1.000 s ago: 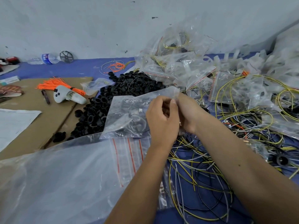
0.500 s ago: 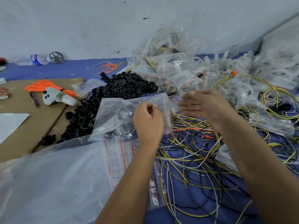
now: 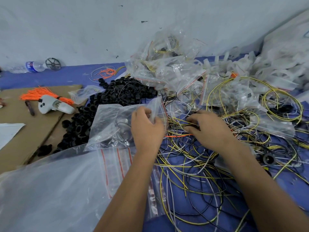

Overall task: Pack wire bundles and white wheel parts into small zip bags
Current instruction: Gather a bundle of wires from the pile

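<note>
My left hand (image 3: 147, 129) pinches the red-striped mouth of a small clear zip bag (image 3: 110, 128) that has a part and thin wires inside. My right hand (image 3: 209, 129) reaches into the tangle of yellow, black and white wires (image 3: 189, 166) on the blue mat, its fingers curled round several strands. A stack of unused zip bags (image 3: 115, 163) with red seal lines lies under the held bag. White wheel parts (image 3: 240, 66) are heaped at the back right, beside a pile of filled bags (image 3: 167, 71).
A heap of black rings (image 3: 107, 104) lies left of the held bag. On the cardboard (image 3: 25, 131) are an orange wire bundle (image 3: 41, 93) and a white controller (image 3: 53, 107). A large clear plastic sheet (image 3: 50, 190) covers the near left. A water bottle (image 3: 31, 66) lies by the wall.
My right hand left the bag's mouth, moved right and dropped into the wire tangle, closing on strands. My left hand kept hold of the bag.
</note>
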The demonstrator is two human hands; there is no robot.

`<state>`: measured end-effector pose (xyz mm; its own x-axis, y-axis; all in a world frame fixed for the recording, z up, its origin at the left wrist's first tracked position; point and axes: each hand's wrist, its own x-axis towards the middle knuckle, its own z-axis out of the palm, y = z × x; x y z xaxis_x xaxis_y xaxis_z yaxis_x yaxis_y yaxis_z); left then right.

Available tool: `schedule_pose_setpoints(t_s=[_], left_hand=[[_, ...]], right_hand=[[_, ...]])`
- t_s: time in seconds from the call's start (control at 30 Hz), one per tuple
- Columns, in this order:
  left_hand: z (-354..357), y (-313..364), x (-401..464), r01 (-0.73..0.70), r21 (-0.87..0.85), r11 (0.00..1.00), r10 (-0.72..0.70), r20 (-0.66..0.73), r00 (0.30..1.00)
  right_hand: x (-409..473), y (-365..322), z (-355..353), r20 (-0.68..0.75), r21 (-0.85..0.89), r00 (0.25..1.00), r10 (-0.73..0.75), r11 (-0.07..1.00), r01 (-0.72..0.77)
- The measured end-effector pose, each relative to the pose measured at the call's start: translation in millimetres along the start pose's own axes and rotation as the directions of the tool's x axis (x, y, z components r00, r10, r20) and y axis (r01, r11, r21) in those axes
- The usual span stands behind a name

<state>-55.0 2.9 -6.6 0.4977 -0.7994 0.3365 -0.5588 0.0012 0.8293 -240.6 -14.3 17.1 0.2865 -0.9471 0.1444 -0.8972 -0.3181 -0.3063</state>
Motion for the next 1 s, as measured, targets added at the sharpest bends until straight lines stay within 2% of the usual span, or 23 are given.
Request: schedule_pose_setpoints(t_s=[0.23, 0.3, 0.4, 0.47, 0.6, 0.67, 0.73, 0.83, 0.93, 1.0], left_hand=[[-6.9, 1.8, 3.4, 0.048, -0.14, 0.989, -0.076, -0.206, 0.976], [-6.5, 2.9, 3.0, 0.044, -0.18, 0.983, -0.09, -0.252, 0.964], [-6.9, 4.9, 4.8, 0.038, -0.269, 0.962, -0.122, -0.302, 0.945], [-7.2, 5.5, 6.2, 0.008, -0.296, 0.955, -0.106, -0.317, 0.943], [-4.6, 8.5, 2.2, -0.079, -0.289, 0.954, 0.013, -0.223, 0.975], [-3.6, 12.1, -1.5, -0.131, -0.263, 0.956, 0.09, -0.161, 0.983], [-3.2, 17.6, -5.8, -0.218, -0.209, 0.953, 0.194, -0.129, 0.972], [-2.0, 28.9, -12.8, -0.398, -0.114, 0.91, 0.391, -0.083, 0.917], [4.1, 38.2, -24.3, -0.579, -0.128, 0.805, 0.591, 0.092, 0.801], [9.6, 40.8, -32.8, -0.621, -0.181, 0.763, 0.646, 0.241, 0.724]], right_hand=[[-1.2, 12.9, -9.9, 0.109, 0.125, 0.994, -0.032, 0.992, 0.019], [-1.4, 18.0, -11.3, 0.021, 0.184, 1.0, -0.015, 0.983, 0.011], [-4.7, 27.3, -24.4, -0.185, 0.377, 0.978, 0.095, 0.926, -0.018], [-7.0, 37.2, -38.7, -0.219, 0.37, 0.967, 0.126, 0.928, -0.038], [-12.6, 48.7, -56.3, 0.041, 0.159, 0.992, 0.123, 0.979, -0.128], [-14.7, 48.6, -57.8, 0.159, 0.15, 0.976, 0.146, 0.974, -0.17], [-16.2, 47.0, -60.3, 0.214, 0.122, 0.964, 0.156, 0.975, -0.185], [-16.5, 43.3, -66.9, 0.211, 0.039, 0.969, 0.127, 0.99, -0.138], [-16.4, 40.9, -68.4, 0.145, 0.014, 0.981, 0.133, 0.991, -0.136], [-15.8, 38.9, -66.7, 0.193, -0.041, 0.97, 0.146, 0.989, -0.141]])
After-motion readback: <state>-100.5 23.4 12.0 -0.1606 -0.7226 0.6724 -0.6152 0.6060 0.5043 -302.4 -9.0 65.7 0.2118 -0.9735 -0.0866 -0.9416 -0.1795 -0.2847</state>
